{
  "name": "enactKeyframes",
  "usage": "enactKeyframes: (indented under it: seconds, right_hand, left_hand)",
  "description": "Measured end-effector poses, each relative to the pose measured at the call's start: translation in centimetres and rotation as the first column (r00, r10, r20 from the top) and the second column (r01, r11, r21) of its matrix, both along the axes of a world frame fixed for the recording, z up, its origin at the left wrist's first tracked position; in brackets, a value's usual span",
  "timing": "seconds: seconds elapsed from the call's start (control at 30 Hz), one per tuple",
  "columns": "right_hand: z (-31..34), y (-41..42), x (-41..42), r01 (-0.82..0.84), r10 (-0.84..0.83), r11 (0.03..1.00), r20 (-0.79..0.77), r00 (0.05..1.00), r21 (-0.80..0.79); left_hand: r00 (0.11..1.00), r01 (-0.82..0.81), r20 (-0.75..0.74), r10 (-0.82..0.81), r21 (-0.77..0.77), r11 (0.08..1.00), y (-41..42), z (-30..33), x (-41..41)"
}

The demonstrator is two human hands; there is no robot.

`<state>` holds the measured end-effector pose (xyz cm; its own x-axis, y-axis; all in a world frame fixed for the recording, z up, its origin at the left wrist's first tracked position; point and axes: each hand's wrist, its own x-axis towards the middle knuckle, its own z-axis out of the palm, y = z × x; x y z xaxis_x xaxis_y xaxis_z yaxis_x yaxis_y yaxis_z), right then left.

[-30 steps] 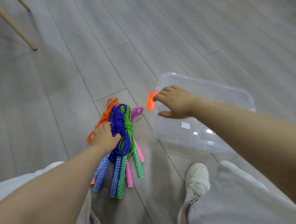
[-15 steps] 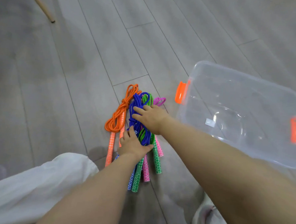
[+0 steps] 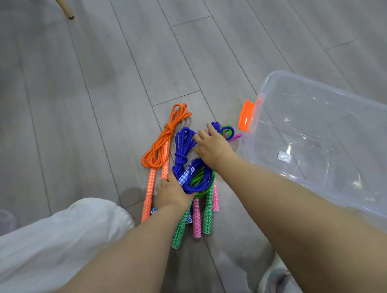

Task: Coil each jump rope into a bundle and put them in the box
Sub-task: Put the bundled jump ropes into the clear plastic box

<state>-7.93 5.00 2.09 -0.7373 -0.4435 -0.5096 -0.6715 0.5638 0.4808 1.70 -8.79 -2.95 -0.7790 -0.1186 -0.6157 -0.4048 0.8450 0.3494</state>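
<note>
- because the ropes lie side by side on the floor (image 3: 83, 100) just in front of the person's knees, both hands can reach the pile without a stretch.
- the left hand (image 3: 173, 195) presses down on the near end of the heap, fingers bent over the blue cord and the blue-and-white handle (image 3: 186, 176), seemingly to pin the bundle so it does not slide.
- the right hand (image 3: 212, 147) rests on the far loops of the blue rope (image 3: 182, 145), fingers spread and fairly straight; whether it pinches a strand underneath i cannot tell.
- the orange rope (image 3: 162, 142) lies apart to the left, already knotted into a bundle with its handles pointing back toward the person, so it looks ready to lift.
- the green rope (image 3: 207, 211) and pink rope (image 3: 196, 222) sit under and beside the blue one, handles fanned toward the person; their cords are tangled together, which probably explains why both hands work at separating them.
- the clear box (image 3: 324, 113) with its orange latch (image 3: 245, 115) stands open just to the right of the pile, near enough for a short carry; nothing lies in it yet.
- a judgement: the job is early, with sorting underway and no rope boxed.
</note>
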Motion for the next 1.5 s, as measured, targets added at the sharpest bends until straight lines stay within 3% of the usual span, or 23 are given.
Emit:
enactKeyframes:
  seconds: [0.13,0.33,0.47,0.6,0.73,0.87,1.07,1.17,1.33,1.43,1.5]
  right_hand:
    - [1.6,0.9,0.0,0.054,-0.049,0.993,0.057,0.997,-0.101]
    - [6.4,2.0,-0.3,0.003,-0.011,0.983,-0.041,0.999,-0.181]
    - [10.7,4.0,-0.4,-0.108,0.081,0.961,-0.117,0.99,-0.253]
    - [15.3,7.9,0.2,-0.214,0.157,0.941,-0.219,0.963,-0.263]
    - [18.2,13.2,2.4,-0.127,0.067,0.964,-0.251,0.966,-0.233]
    - [19.2,18.8,5.6,-0.043,-0.043,0.95,-0.266,0.963,-0.309]
    - [19.2,26.1,10.6,0.252,-0.315,0.912,-0.161,0.935,-0.323]
    - [17.3,28.9,12.5,0.38,-0.445,0.849,-0.11,0.889,-0.367]
    - [12.9,32.5,14.7,0.57,-0.621,0.709,0.017,0.784,-0.415]
    - [10.3,33.6,15.3,0.628,-0.651,0.659,0.105,0.752,-0.414]
    - [8.9,33.9,15.4,0.667,-0.669,0.615,0.171,0.724,-0.42]
  left_hand:
    - [0.996,0.034,-0.084,-0.036,-0.024,0.999,-0.2,0.5,0.3]
    - [0.991,0.018,-0.133,-0.007,0.082,0.996,-0.4,3.6,-0.7]
    - [0.977,0.152,-0.176,-0.118,0.195,0.969,-0.2,7.1,-2.1]
    - [0.919,0.355,-0.24,-0.313,0.157,0.921,0.3,11.4,-4.3]
    - [0.774,0.61,-0.288,-0.564,0.098,0.786,2.6,16.3,-6.0]
    - [0.608,0.77,-0.246,-0.755,-0.051,0.636,6.4,19.5,-7.3]
    - [0.479,0.823,-0.257,-0.839,-0.2,0.531,12.3,21.0,-8.2]
    - [0.41,0.832,-0.266,-0.872,-0.283,0.478,15.5,20.9,-7.9]
    - [0.277,0.886,-0.296,-0.914,-0.29,0.362,19.7,18.8,-7.7]
    - [0.19,0.922,-0.199,-0.961,-0.3,0.245,21.4,16.4,-8.0]
    - [0.188,0.937,-0.115,-0.975,-0.278,0.214,22.2,14.7,-8.2]
